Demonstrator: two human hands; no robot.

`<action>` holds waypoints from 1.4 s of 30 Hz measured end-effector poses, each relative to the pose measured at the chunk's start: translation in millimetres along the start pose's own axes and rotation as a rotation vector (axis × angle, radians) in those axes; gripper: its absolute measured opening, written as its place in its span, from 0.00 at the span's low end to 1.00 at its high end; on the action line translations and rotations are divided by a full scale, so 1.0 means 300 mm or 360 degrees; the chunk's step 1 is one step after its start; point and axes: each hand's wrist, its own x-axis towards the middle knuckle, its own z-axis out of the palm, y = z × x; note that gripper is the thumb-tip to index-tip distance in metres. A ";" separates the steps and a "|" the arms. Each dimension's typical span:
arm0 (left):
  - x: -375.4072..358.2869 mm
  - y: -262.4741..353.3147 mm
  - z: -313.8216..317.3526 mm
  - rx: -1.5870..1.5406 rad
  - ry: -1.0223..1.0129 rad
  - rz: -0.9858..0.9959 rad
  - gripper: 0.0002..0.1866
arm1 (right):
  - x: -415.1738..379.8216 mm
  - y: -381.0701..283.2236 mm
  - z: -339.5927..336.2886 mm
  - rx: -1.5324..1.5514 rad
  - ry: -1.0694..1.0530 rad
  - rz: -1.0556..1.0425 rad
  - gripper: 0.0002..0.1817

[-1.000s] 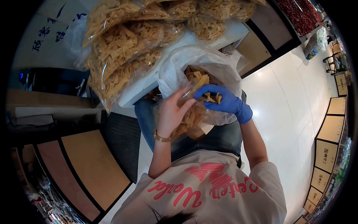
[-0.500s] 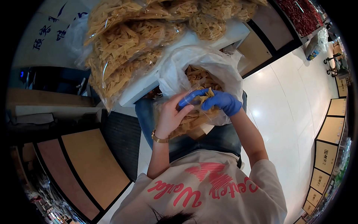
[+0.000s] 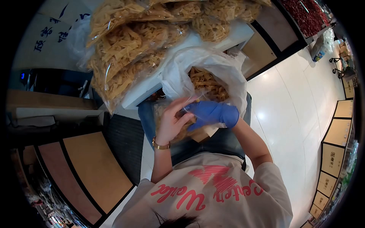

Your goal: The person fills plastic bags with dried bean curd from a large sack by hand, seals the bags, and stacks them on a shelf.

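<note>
My bare left hand (image 3: 173,119), with a gold watch at the wrist, grips the edge of a clear plastic bag (image 3: 160,110) over my lap. Yellowish dried strips show through that bag. My right hand (image 3: 215,114), in a blue glove, reaches into the bag's mouth beside my left fingers; its fingertips and whatever they hold are hidden. Just beyond my hands stands a large white plastic bag (image 3: 178,72), open at the top, with more dried strips (image 3: 207,83) inside.
Filled clear bags of strips (image 3: 129,49) are piled on a white surface (image 3: 186,41) ahead and to the left. Cabinets (image 3: 95,167) stand at the lower left. Pale floor tiles (image 3: 289,106) lie to the right, with boxes (image 3: 330,155) along the far right.
My right hand has moved left and down into the clear bag, and the strips seen in its fingers are now out of sight. My left hand has shifted slightly.
</note>
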 end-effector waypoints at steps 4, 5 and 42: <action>-0.043 -0.013 -0.058 -0.0108 -0.0003 -0.0109 0.22 | 0.008 -0.054 -0.007 -0.0070 0.0051 -0.0136 0.35; -0.043 -0.002 -0.079 -0.0210 0.0020 -0.0025 0.21 | 0.002 -0.076 -0.028 0.0134 0.0045 -0.0143 0.33; -0.061 -0.117 -0.126 -0.0743 0.0683 0.0040 0.32 | -0.148 -0.184 -0.316 0.0614 0.1381 -0.0310 0.15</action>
